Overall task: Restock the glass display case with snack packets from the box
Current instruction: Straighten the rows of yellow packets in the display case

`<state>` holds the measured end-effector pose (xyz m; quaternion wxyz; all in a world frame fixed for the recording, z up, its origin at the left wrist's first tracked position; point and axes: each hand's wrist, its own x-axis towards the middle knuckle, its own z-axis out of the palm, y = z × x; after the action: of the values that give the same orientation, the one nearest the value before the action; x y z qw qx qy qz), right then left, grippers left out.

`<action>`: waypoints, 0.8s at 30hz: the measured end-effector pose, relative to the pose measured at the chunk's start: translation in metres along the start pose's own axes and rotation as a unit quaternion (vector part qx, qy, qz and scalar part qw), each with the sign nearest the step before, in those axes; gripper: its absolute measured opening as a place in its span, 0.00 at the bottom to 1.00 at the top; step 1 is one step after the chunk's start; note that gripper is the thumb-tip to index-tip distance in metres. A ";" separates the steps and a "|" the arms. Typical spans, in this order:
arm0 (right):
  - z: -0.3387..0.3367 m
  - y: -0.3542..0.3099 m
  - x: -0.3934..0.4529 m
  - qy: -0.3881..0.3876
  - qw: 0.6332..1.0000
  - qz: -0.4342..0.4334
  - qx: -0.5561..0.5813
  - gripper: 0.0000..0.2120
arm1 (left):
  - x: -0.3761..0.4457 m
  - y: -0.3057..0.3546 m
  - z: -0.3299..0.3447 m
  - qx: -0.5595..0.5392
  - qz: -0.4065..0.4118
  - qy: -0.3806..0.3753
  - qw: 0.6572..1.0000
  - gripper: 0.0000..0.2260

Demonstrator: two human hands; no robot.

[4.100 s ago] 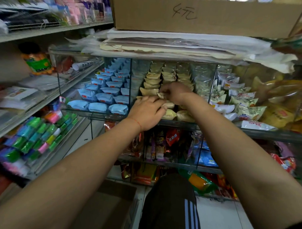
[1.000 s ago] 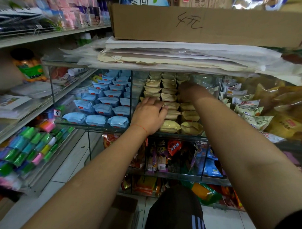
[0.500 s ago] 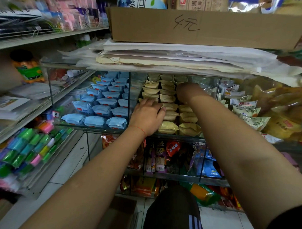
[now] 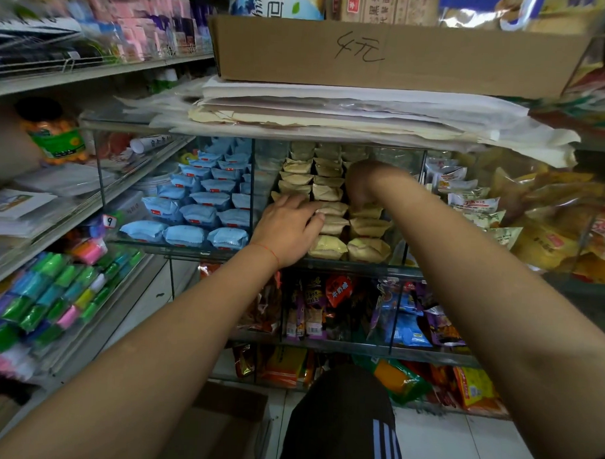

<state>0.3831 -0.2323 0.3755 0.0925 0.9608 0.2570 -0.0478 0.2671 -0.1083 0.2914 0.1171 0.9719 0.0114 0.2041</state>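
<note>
The glass display case (image 4: 327, 263) has a middle compartment filled with rows of tan snack packets (image 4: 328, 247). My left hand (image 4: 287, 225) lies on the left tan row near the front, fingers spread flat across the packets. My right hand (image 4: 364, 183) reaches deeper into the same compartment, wrist bent, fingers pointing down onto the right row. The back of the hand hides its fingertips, so I cannot tell whether it holds a packet. An open cardboard box (image 4: 219, 425) sits on the floor below my left arm.
Blue packets (image 4: 199, 212) fill the left compartment and white-green packets (image 4: 473, 204) the right. A paper stack (image 4: 332, 110) and a big carton (image 4: 386, 53) sit on the case's top. Mixed snacks (image 4: 325, 309) fill lower tiers. Colourful packs (image 4: 52, 289) line the left shelf. My knee (image 4: 342, 419) is below.
Since four seconds ago my right hand has gone further back into the tan compartment. Over the last second both hands have barely moved.
</note>
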 end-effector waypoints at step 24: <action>0.015 0.006 0.011 0.097 0.984 0.057 0.138 0.16 | 0.007 0.000 -0.007 -0.055 -0.047 -0.039 0.997 0.22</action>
<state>0.3947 -0.2356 0.3606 -0.0640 0.9775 0.2003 0.0163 0.2707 -0.1065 0.3000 0.1797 0.9697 0.0410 0.1604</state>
